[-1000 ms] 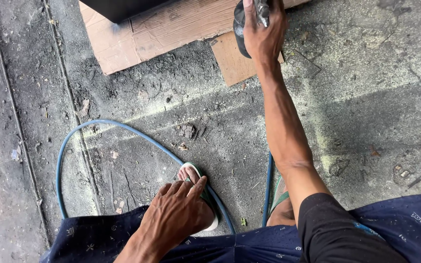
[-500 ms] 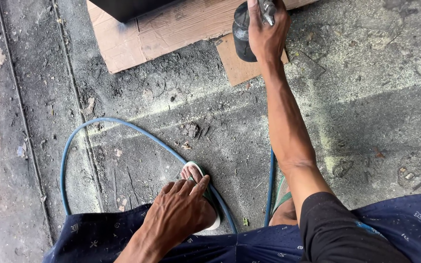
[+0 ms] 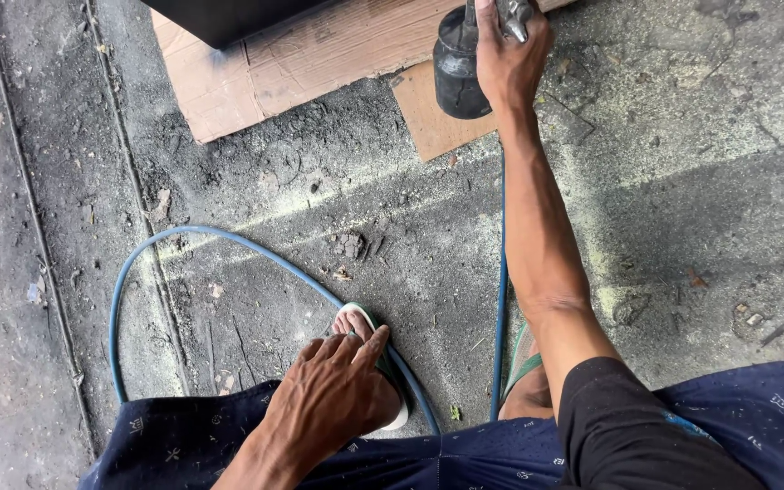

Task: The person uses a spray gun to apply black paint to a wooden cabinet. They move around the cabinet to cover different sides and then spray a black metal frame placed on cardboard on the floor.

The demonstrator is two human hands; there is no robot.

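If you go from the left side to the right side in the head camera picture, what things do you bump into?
Blue hose loop → left hand resting on the knee → dark spray gun cup → right hand gripping the spray gun → small debris on the stained concrete floor.

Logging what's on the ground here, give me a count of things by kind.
Spray gun with black cup: 1, in the right hand
Blue hose: 1
Cardboard pieces: 2
Sandals: 2, left hand above one
Black box: 1
Total: 7
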